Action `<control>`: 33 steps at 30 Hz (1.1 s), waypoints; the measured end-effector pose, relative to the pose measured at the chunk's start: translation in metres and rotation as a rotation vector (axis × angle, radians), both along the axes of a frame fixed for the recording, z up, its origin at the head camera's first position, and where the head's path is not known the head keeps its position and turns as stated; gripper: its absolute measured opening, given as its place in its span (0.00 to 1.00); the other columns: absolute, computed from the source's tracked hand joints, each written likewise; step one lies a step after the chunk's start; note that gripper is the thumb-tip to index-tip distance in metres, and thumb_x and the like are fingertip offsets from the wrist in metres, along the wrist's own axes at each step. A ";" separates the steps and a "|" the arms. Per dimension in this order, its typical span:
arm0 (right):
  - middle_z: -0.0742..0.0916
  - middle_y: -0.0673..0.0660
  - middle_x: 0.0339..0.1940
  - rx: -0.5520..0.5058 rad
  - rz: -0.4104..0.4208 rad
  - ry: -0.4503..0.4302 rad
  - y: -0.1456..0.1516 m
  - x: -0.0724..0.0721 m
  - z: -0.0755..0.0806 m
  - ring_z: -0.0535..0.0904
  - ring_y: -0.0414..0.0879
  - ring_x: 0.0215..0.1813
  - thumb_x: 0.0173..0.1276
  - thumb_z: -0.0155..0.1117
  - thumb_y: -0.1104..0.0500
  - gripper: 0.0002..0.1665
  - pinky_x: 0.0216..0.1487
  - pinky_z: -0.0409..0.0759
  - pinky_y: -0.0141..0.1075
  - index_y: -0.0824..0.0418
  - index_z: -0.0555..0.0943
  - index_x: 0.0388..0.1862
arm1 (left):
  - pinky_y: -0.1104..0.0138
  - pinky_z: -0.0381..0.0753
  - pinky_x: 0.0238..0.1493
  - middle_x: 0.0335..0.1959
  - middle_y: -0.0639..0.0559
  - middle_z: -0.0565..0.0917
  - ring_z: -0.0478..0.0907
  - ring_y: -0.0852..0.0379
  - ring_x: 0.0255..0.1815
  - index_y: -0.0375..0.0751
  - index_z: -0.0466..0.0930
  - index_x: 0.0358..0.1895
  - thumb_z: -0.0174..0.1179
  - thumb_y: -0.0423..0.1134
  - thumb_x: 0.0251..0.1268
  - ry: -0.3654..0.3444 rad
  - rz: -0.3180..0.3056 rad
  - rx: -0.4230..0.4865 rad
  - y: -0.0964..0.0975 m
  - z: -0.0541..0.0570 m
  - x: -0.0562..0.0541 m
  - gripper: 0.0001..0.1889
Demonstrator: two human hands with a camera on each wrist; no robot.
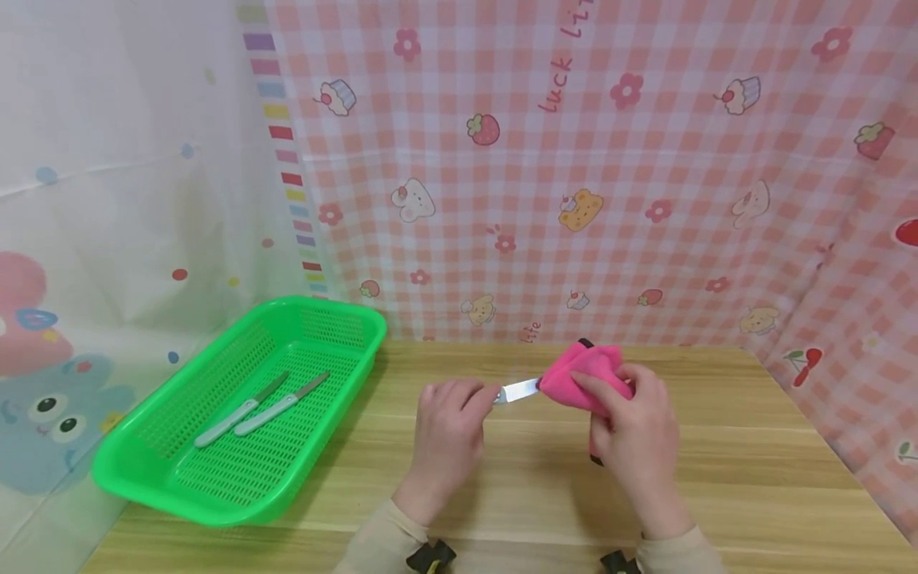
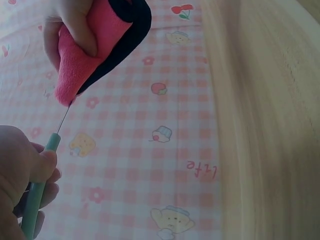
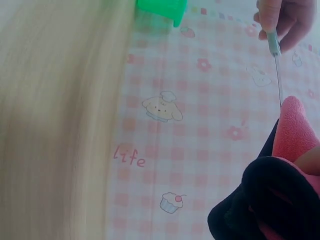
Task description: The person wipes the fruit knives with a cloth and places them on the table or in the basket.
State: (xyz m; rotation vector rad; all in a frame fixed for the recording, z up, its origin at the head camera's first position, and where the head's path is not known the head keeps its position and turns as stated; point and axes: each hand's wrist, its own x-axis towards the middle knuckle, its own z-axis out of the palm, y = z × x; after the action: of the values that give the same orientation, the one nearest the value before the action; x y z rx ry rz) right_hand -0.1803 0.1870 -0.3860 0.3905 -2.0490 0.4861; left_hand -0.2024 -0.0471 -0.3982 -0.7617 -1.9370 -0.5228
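Observation:
My left hand [image 1: 450, 426] grips a knife by its pale green handle [image 2: 37, 192], with the blade [image 1: 519, 390] pointing right. A pink cloth [image 1: 584, 379] with a black underside is folded over the blade's far end, hiding the tip. My right hand [image 1: 638, 434] pinches this cloth from the right, thumb on its pink face. In the right wrist view, the cloth's black side [image 3: 280, 195] hangs in a loose fold, and the thin blade [image 3: 279, 80] runs up from it to the left hand. Both hands are raised over the table.
A green plastic basket [image 1: 373, 339] stands on the wooden table [image 1: 753, 478] at the left. Inside it lie two knives [image 1: 229, 422] with pale handles, side by side. Pink checked cloth [image 1: 445, 255] hangs behind the table and along the right side.

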 end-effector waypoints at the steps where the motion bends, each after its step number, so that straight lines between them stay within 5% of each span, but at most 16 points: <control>1: 0.79 0.70 0.44 -0.001 -0.002 0.002 0.001 0.000 0.000 0.74 0.65 0.41 0.40 0.66 0.77 0.30 0.31 0.72 0.52 0.53 0.89 0.42 | 0.61 0.70 0.34 0.35 0.51 0.84 0.80 0.53 0.36 0.42 0.86 0.41 0.64 0.23 0.54 -0.010 0.001 0.000 0.000 0.000 0.000 0.13; 21: 0.77 0.70 0.44 -0.023 -0.075 -0.025 0.014 0.002 0.008 0.72 0.64 0.40 0.44 0.69 0.78 0.29 0.33 0.69 0.51 0.54 0.88 0.44 | 0.61 0.69 0.33 0.34 0.50 0.84 0.80 0.52 0.35 0.43 0.85 0.40 0.64 0.27 0.57 -0.016 0.004 0.031 -0.005 -0.001 -0.005 0.09; 33: 0.77 0.71 0.44 -0.028 0.002 0.019 0.004 0.010 0.014 0.72 0.65 0.41 0.44 0.66 0.76 0.29 0.37 0.69 0.54 0.52 0.88 0.45 | 0.61 0.69 0.34 0.35 0.51 0.84 0.80 0.52 0.36 0.43 0.85 0.41 0.66 0.26 0.57 -0.053 0.006 0.030 -0.005 0.000 -0.003 0.10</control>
State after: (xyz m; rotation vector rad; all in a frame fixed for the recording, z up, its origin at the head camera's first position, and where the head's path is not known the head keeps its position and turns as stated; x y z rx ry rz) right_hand -0.1705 0.1911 -0.3723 0.3790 -2.0209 0.5101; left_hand -0.2059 -0.0525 -0.3979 -0.7286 -1.9757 -0.5728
